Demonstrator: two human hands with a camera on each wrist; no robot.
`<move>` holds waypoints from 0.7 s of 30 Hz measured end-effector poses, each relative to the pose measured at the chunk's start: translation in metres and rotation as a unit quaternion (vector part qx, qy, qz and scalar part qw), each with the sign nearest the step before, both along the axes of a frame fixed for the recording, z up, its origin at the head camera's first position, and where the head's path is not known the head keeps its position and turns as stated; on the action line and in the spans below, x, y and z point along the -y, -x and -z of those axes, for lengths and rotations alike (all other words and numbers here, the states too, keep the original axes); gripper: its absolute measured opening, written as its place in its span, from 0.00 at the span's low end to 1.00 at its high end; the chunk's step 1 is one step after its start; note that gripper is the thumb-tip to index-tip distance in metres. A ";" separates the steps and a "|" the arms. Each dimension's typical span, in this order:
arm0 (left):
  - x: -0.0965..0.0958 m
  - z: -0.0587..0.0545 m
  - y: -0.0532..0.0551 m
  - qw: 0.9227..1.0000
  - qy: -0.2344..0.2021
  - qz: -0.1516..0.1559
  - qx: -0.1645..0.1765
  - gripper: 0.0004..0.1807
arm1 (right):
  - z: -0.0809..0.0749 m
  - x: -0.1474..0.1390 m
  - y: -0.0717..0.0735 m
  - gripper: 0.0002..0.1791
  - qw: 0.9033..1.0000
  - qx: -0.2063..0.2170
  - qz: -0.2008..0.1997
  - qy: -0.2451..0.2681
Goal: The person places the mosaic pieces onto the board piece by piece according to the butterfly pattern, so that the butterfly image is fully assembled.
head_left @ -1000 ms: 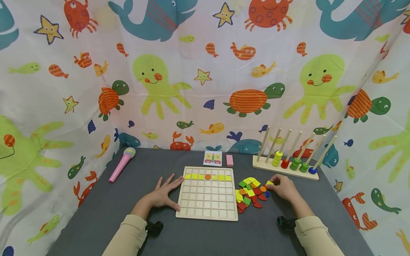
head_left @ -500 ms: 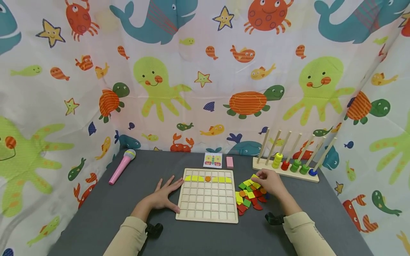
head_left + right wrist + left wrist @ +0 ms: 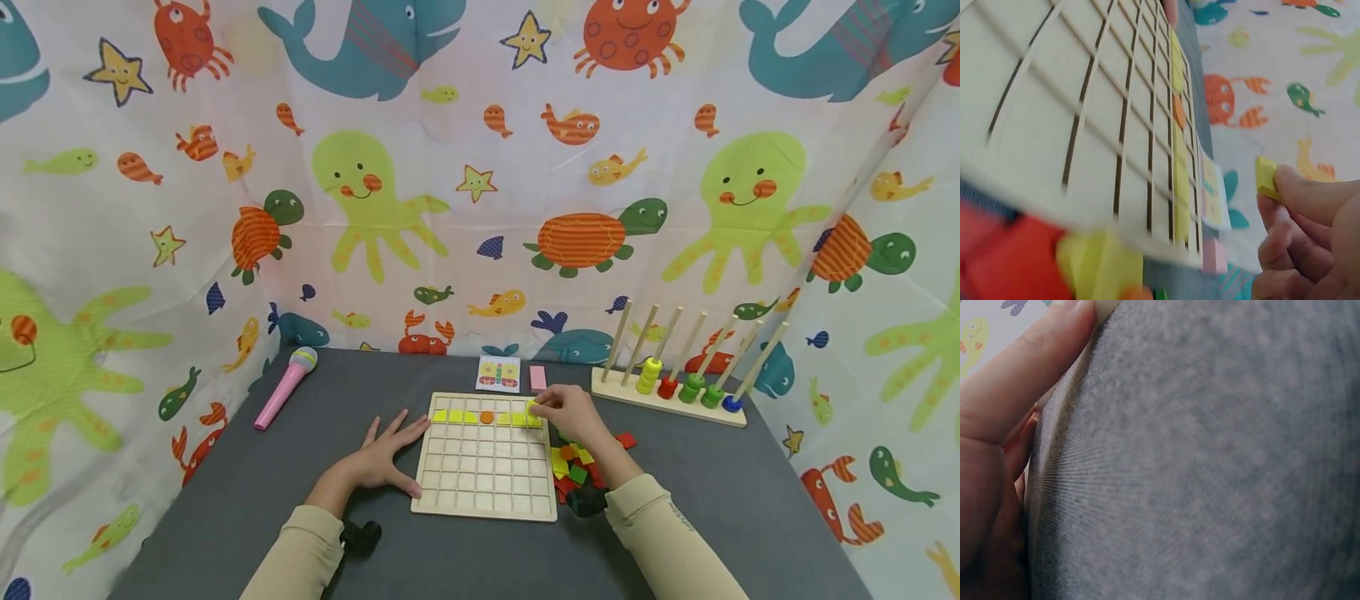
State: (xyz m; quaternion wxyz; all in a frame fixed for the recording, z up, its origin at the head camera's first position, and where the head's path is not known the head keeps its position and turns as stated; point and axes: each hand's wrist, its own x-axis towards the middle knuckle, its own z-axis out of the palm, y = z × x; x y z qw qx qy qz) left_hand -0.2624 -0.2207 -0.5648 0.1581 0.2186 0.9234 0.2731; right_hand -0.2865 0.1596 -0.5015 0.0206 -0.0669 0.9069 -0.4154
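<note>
A wooden grid board (image 3: 485,479) lies on the table, with a row of yellow tiles (image 3: 456,417) and one orange disc (image 3: 487,417) near its far edge. My left hand (image 3: 375,460) rests at the board's left edge, fingers spread, thumb and fingertips right at the rim. In the left wrist view its thumb (image 3: 1029,369) shows large against grey cloth. Between thumb and fingertip, my right hand (image 3: 573,414) pinches a yellow tile (image 3: 1266,177) over the board's far right corner. Loose coloured tiles (image 3: 577,473) lie right of the board, partly hidden under the right forearm.
Beyond the board are a butterfly pattern card (image 3: 498,373) and a pink block (image 3: 537,378). A bead-stacking rack (image 3: 667,398) with upright pegs stands back right. A pink toy microphone (image 3: 285,390) lies at the left. Printed cloth (image 3: 465,317) hangs behind the grey table.
My right hand has moved left from the loose tiles to the board's far right corner, carrying a yellow tile. A red tile now shows at the pile's right side. The left hand stays put.
</note>
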 end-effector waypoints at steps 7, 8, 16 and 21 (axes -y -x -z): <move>-0.003 0.000 0.004 1.000 -0.009 0.011 -0.009 0.69 | 0.007 0.041 0.007 0.05 0.999 0.008 -0.042 0.025; -0.003 0.000 0.004 1.000 -0.010 0.012 -0.007 0.69 | 0.009 0.047 0.009 0.05 0.998 0.008 -0.050 0.025; -0.002 -0.001 0.001 1.000 -0.008 0.012 0.000 0.70 | 0.020 0.095 0.013 0.07 0.997 0.012 -0.066 0.034; 0.001 -0.003 -0.001 1.000 -0.007 0.013 -0.002 0.69 | 0.025 0.119 0.014 0.06 0.996 0.006 -0.077 0.043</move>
